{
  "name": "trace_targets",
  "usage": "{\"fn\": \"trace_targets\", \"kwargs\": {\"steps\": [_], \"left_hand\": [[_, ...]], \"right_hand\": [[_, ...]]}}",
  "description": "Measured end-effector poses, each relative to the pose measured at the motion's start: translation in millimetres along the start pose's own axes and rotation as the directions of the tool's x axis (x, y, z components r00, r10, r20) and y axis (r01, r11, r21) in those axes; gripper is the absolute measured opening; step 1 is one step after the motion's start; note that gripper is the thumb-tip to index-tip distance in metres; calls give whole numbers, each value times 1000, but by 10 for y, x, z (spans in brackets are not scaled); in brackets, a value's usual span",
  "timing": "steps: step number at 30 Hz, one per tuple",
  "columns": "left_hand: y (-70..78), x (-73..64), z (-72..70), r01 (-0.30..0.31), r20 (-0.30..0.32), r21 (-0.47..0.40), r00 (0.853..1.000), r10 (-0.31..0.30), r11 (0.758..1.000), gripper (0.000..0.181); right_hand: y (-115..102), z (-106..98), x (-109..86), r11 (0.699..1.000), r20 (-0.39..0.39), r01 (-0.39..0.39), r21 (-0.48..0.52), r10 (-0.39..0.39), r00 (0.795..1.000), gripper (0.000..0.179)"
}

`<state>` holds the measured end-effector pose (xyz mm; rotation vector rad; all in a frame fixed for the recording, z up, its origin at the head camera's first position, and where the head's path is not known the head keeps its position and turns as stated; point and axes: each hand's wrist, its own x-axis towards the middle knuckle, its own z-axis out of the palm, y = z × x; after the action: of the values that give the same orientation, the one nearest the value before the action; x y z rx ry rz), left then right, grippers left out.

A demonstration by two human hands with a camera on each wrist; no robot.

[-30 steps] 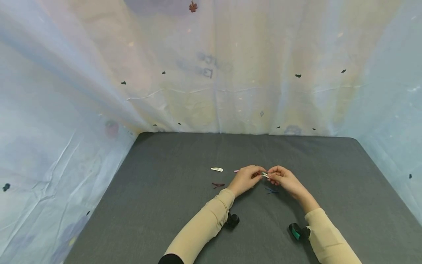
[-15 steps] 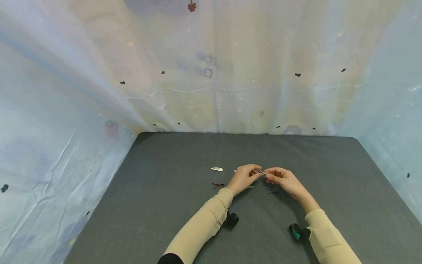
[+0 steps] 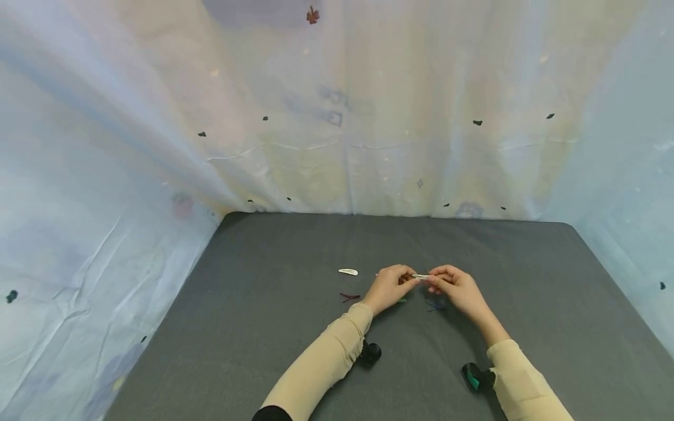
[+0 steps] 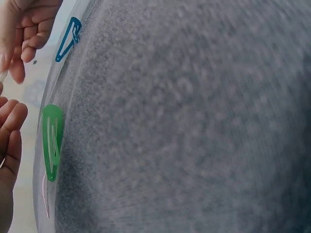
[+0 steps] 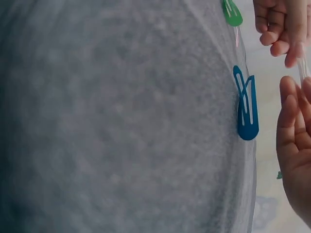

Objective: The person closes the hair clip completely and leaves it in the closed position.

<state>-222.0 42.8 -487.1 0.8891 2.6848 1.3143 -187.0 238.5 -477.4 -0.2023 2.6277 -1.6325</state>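
Both hands meet above the table in the head view. My left hand (image 3: 388, 287) pinches one end of a pale snap hair clip (image 3: 420, 276), and my right hand (image 3: 459, 292) pinches the other end. The fingers cover much of that clip, and only its edge shows in the right wrist view. Below the right hand lies a blue snap hair clip (image 5: 248, 114) with its arms sprung apart. A green hair clip (image 4: 52, 141) lies nearer the left hand, mostly hidden by it in the head view. Behind the green one, a thin pink clip (image 4: 45, 196) shows partly.
On the grey cloth-covered table (image 3: 274, 345), a white hair clip (image 3: 348, 272) and a dark red hair clip (image 3: 350, 297) lie left of the hands. A patterned curtain (image 3: 368, 128) hangs behind the table. Black wrist cameras (image 3: 371, 353) hang under the forearms.
The arms of the held clip stood apart half a second ago and now look nearly in line. The left hand has shifted slightly, baring part of the green clip since one second ago.
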Motion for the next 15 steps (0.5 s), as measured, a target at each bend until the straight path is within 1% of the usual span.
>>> {"fn": "trace_targets", "kwargs": {"steps": [2, 4, 8, 11, 15], "left_hand": [[-8, 4, 8, -6, -21, 5, 1000, 6, 1000, 17], [-15, 9, 12, -7, -41, 13, 999, 7, 1000, 15], [-3, 13, 2, -4, -71, 42, 997, 7, 999, 13], [20, 13, -5, -5, -88, 62, 996, 11, 998, 13], [51, 16, 5, -13, -105, 92, 994, 23, 996, 14]], "right_hand": [[-4, 11, 0, 999, -25, 20, -48, -21, 999, 26], [-18, 19, 7, 992, -46, 32, -119, -38, 998, 23], [-40, 19, 29, 969, -89, 46, -242, -69, 994, 21], [-49, 15, 45, 957, -109, 50, -286, -84, 990, 18], [-61, 6, 46, 950, -116, 63, -306, -103, 988, 14]]}}
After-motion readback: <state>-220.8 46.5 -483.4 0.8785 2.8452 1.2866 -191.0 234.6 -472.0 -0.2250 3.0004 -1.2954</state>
